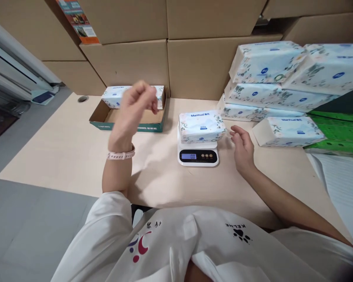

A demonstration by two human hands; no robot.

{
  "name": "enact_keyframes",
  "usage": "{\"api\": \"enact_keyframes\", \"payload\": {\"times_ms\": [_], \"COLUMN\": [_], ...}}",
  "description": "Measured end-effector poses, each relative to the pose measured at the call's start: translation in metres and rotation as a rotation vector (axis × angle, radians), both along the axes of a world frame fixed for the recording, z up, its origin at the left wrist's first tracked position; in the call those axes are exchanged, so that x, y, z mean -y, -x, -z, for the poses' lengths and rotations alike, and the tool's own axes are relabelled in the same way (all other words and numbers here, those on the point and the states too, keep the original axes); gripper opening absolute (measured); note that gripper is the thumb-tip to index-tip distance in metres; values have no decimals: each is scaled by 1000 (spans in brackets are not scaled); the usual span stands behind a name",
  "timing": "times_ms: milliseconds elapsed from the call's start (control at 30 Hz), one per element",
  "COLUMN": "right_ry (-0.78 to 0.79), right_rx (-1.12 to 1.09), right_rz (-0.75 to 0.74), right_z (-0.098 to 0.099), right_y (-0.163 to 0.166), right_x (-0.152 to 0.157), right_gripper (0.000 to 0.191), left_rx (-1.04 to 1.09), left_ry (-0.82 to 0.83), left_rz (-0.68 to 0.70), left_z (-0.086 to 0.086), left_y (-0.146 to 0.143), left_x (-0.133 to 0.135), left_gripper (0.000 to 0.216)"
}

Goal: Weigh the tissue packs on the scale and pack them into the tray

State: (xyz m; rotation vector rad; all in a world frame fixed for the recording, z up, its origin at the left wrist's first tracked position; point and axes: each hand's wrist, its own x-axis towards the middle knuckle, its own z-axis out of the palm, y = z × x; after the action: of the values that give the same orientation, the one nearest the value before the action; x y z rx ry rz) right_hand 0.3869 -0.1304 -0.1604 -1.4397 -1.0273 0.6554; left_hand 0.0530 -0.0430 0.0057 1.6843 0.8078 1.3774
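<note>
A pack of tissues (202,126) in floral wrap lies on a small white digital scale (197,157) at the middle of the table. My right hand (241,147) rests on the table just right of the pack, fingers apart, holding nothing. My left hand (135,106) is raised above the table with the wrist bent and the fingers curled loosely; nothing shows in it. A pale bracelet sits on that wrist. Behind the left hand stands a low open cardboard tray (106,116) with one tissue pack (114,96) in it.
Several more tissue packs (282,78) are stacked at the right rear, one lying single (288,131) near the front of the pile. Brown cartons (200,62) form a wall behind the table (61,152). Green sheets (341,133) lie at the far right.
</note>
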Motion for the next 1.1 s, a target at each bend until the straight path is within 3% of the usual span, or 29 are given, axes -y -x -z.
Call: {"api": "enact_keyframes", "payload": {"times_ms": [67, 167, 233, 300, 500, 633, 767, 833, 933, 1033, 1100], "right_ry": [18, 11, 23, 28, -36, -96, -107, -80, -25, 1, -13], "right_rx": [-58, -92, -86, -93, -53, -34, -78, -112, -122, -122, -135], "right_rz": [46, 51, 40, 42, -20, -62, -75, -89, -109, -120, -119], "right_z": [15, 22, 19, 16, 14, 8, 4, 4, 7, 9, 10], "right_y": [-6, -8, -6, -5, -4, 0, 6, 7, 6, 4, 3], "right_x": [-4, -7, -8, -7, 0, 5, 8, 7, 5, 3, 3], "right_gripper": [44, 40, 39, 39, 36, 43, 48, 51, 54, 55, 56], "left_rx": [91, -33, -307, -563, -998, -978, -735, -453, -52, 84, 116], "left_ry": [-201, -402, -340, -230, -177, -75, 82, 188, 336, 455, 534], "left_rz": [3, 265, 452, 480, 50, 22, 75, 40, -140, -229, -235], "left_z": [-26, -50, -55, -51, -13, -6, 14, 38, 83, 120, 135], "left_y": [8, 16, 14, 5, -21, -15, -12, -15, -21, -27, -29], "left_x": [25, 55, 63, 58, 15, 6, 1, -2, 4, 19, 29], "left_gripper": [29, 31, 28, 28, 31, 30, 30, 25, 22, 35, 38]}}
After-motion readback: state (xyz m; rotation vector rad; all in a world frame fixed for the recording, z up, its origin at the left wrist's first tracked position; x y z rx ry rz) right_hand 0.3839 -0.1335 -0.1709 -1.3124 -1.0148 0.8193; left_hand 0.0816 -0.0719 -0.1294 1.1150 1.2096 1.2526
